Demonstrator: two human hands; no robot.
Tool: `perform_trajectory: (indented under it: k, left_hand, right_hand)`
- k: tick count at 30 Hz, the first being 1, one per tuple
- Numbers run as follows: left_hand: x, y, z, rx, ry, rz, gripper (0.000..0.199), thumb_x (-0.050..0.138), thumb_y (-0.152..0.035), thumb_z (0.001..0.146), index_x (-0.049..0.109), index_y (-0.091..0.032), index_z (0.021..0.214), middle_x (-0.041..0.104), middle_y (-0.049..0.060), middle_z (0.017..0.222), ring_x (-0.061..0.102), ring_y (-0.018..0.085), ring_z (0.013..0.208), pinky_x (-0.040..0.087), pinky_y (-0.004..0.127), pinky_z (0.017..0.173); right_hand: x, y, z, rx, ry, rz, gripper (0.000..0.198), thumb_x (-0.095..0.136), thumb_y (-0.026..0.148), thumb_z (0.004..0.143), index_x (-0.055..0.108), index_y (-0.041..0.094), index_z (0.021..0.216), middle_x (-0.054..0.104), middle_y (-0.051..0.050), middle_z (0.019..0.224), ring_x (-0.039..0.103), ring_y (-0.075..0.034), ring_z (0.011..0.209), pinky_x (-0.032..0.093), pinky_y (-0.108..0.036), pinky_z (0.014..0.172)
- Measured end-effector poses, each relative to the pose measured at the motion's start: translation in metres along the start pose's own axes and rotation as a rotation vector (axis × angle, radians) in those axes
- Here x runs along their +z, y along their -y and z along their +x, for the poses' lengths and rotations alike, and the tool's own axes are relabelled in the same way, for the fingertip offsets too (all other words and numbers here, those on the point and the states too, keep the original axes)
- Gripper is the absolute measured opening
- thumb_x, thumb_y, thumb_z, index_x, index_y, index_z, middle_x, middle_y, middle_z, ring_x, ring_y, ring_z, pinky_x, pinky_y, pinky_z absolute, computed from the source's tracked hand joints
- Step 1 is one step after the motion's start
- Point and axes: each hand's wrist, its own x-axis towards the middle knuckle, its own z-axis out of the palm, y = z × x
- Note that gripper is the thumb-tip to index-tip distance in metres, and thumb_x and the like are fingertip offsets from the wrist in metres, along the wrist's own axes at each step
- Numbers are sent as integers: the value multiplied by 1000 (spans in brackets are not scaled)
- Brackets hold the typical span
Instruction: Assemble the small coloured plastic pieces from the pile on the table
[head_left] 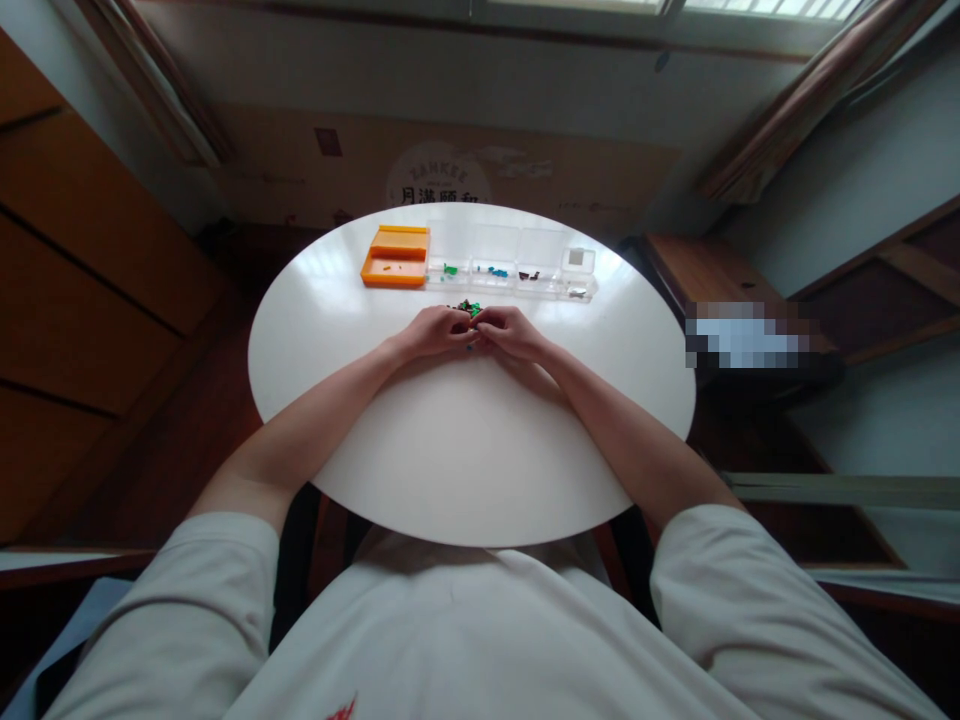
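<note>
A small pile of mixed pieces [472,307], green, dark and other colours, lies on the white round table [480,450]. My left hand [439,330] and my right hand [512,332] meet at the near side of this pile. Both have bent fingers drawn together, with the fingertips almost touching. Whatever is between them is too small and too covered to name. A bit of blue shows on the table just below the fingers.
Behind the pile stands an open orange box [395,280] with a few small orange pieces. Right of it, open clear boxes hold green pieces [450,269], blue pieces [496,272] and dark pieces [529,276]. A smaller clear box [579,262] ends the row.
</note>
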Motion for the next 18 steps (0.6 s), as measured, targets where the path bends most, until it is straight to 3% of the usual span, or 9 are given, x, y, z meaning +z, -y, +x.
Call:
perform_trajectory:
  k: [4, 18]
  left_hand:
    - [0, 1, -1, 11, 5, -8, 32, 45, -39, 82, 64, -15, 74, 57, 1, 61, 42, 9, 56, 23, 23, 55]
    - [3, 4, 0, 23, -4, 40, 32, 48, -42, 81, 60, -16, 67, 57, 0, 60, 43, 9, 54, 23, 24, 53]
  right_hand:
    - [0, 1, 0, -2, -20, 25, 15, 57, 21, 74, 62, 12, 84, 62, 0, 64, 55, -10, 58, 46, -22, 55]
    - [-1, 0, 1, -1, -7, 8, 19, 62, 27, 70, 63, 12, 82, 64, -1, 66, 56, -10, 59, 46, -22, 56]
